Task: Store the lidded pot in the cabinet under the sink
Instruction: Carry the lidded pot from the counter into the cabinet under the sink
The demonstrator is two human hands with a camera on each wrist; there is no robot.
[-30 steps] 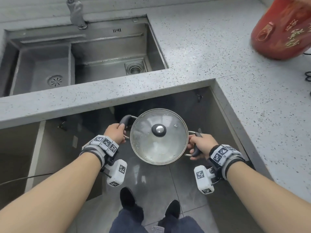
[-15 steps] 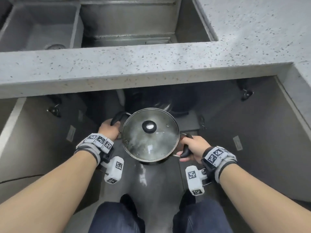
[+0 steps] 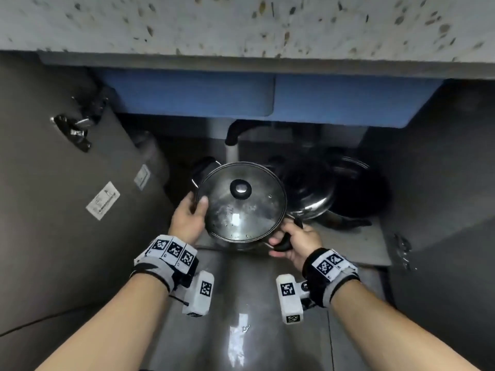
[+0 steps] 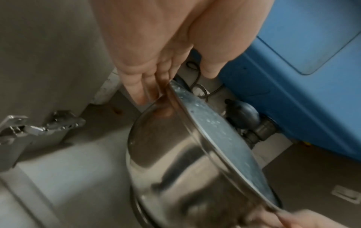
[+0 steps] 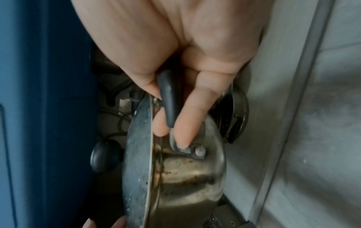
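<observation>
The steel pot (image 3: 241, 207) with its glass lid and black knob (image 3: 240, 189) is held low in the open cabinet under the sink. My right hand (image 3: 297, 242) grips the pot's black right handle (image 3: 284, 243), and the right wrist view shows the fingers curled round that handle (image 5: 168, 98). My left hand (image 3: 188, 215) lies against the pot's left side with the thumb at the lid's rim. In the left wrist view its fingers (image 4: 140, 86) are straight along the pot wall (image 4: 185, 162). The left handle (image 3: 203, 167) is free.
A domed steel lid (image 3: 313, 194) and a dark pan (image 3: 359, 194) sit in the cabinet just right of the pot. The blue sink underside (image 3: 267, 97) and drain pipe (image 3: 231, 145) hang above. Open cabinet doors (image 3: 67, 183) flank both sides; the countertop edge (image 3: 241, 28) is overhead.
The view has dropped below the counter and the pot has gone down and forward into the cabinet. My left hand has left the left handle and now lies against the pot's side.
</observation>
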